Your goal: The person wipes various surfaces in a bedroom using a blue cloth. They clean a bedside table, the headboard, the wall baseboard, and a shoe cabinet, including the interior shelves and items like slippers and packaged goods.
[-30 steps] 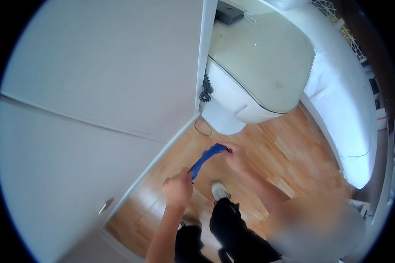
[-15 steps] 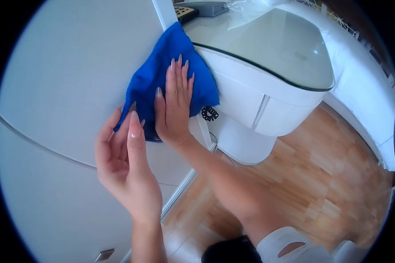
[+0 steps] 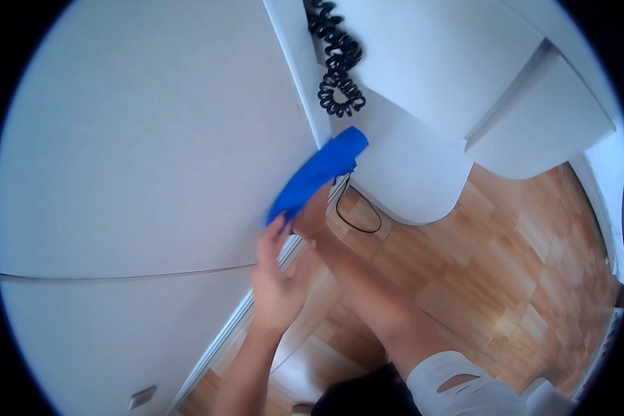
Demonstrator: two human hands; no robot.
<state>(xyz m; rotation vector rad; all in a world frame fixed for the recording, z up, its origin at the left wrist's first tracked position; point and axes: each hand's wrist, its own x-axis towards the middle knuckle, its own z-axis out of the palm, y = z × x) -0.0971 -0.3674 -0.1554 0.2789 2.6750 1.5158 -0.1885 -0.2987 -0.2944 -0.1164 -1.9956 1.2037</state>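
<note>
A blue cloth [image 3: 320, 172] lies bunched in a long fold along the side edge of a large white panel [image 3: 159, 152]. My left hand [image 3: 282, 281] is at the cloth's lower end, its fingertips closed on the corner; the hand is slightly blurred. Behind the lower side of the cloth is my right hand [image 3: 315, 213], with only its back and wrist showing. The cloth hides its fingers.
A black coiled cord [image 3: 340, 87] hangs beside a white rounded cabinet [image 3: 423, 69] above a white base [image 3: 412, 180]. A thin black cable [image 3: 367, 229] loops over the wood-look floor [image 3: 478, 277]. A small metal plate [image 3: 143, 396] sits low on the panel.
The view has tilted lower; the glass top is out of sight. The cloth went from spread under my flat right hand to a narrow fold covering its fingers, and lies lower by the panel's edge.
</note>
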